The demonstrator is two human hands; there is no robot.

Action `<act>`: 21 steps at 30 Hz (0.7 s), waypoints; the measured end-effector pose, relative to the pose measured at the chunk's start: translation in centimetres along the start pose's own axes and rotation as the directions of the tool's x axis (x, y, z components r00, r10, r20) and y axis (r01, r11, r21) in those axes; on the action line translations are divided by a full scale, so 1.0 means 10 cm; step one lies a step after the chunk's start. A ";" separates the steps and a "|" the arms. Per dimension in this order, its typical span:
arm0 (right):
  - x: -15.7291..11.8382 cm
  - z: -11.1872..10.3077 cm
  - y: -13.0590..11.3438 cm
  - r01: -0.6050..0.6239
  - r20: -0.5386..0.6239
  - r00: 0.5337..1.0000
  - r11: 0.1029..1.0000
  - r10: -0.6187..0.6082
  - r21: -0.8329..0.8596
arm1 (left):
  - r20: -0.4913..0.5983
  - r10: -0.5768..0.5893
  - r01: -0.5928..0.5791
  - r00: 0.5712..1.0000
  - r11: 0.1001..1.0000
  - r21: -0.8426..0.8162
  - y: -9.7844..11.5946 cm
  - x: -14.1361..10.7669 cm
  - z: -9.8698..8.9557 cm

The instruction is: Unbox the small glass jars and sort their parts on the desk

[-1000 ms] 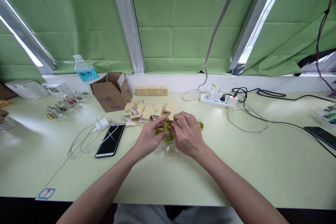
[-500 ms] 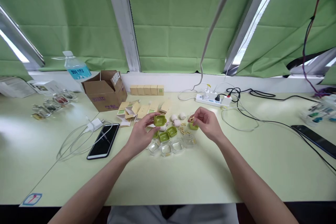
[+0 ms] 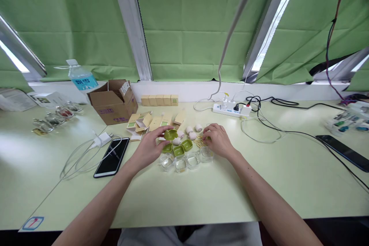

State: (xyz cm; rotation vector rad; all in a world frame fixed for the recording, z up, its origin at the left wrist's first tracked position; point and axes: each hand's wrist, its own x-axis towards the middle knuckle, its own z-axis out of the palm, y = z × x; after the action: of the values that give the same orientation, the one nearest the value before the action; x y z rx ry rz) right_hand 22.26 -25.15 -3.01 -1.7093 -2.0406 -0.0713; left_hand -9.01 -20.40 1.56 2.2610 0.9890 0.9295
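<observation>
Between thumb and fingers, my left hand (image 3: 150,145) holds a small green square case (image 3: 170,134), raised and tilted above the table. My right hand (image 3: 218,138) is low over the table with its fingers curled down. A bit of green shows beneath those fingers; what they grip is hidden. Small yellow clips (image 3: 198,142) lie just left of that hand. Several more open green cases (image 3: 178,150) sit between my hands. Clear plastic boxes (image 3: 181,164) stand in a row nearer me. White rounded pieces (image 3: 192,135) lie behind the cases.
Opened small cartons (image 3: 144,121) lie behind my left hand, with a row of closed ones (image 3: 159,100) by the wall. A cardboard box (image 3: 112,103), a phone (image 3: 112,157) and a cable (image 3: 76,161) are at left. A power strip (image 3: 230,110) and black cord are at right.
My right hand has come down onto the table by the clips, and the clip seen in it before is now hidden. My left hand still holds the green case, now more tilted.
</observation>
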 end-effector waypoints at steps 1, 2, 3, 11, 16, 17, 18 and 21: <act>0.00 0.00 0.01 -0.003 -0.005 1.000 1.000 0.003 0.002 | 0.035 -0.014 0.013 0.999 1.000 0.022 -0.01 0.00 -0.05; -0.01 -0.01 0.02 -0.006 -0.014 1.000 1.000 0.006 0.009 | 0.067 -0.028 0.026 0.997 0.999 0.043 -0.02 -0.01 -0.10; -0.01 -0.01 0.03 -0.008 -0.025 1.000 1.000 0.008 0.021 | 0.093 -0.045 0.040 0.995 0.997 0.061 -0.04 -0.02 -0.16; -0.04 -0.17 0.08 0.036 -0.263 0.965 0.987 0.007 0.159 | 0.158 -0.223 0.159 0.962 0.928 0.337 -0.26 -0.34 -0.41; -0.09 -0.21 0.03 0.071 -0.292 0.956 0.985 -0.023 0.155 | 0.171 -0.245 0.161 0.954 0.904 0.395 -0.30 -0.50 -0.34; -0.09 -0.20 0.03 0.075 -0.290 0.957 0.987 -0.031 0.142 | 0.171 -0.233 0.148 0.957 0.903 0.403 -0.31 -0.51 -0.32; -0.10 -0.20 0.03 0.077 -0.288 0.957 0.989 -0.037 0.130 | 0.172 -0.219 0.132 0.960 0.901 0.414 -0.32 -0.52 -0.30; -0.11 -0.20 0.05 0.079 -0.285 0.957 0.993 -0.050 0.091 | 0.170 -0.192 0.093 0.967 0.882 0.462 -0.35 -0.54 -0.27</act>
State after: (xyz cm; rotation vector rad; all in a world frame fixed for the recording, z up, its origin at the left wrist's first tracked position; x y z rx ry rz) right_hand 23.46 -26.72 -1.79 -1.4773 -1.8548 -0.2163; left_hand -15.21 -21.98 -1.11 2.5468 1.3624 0.4070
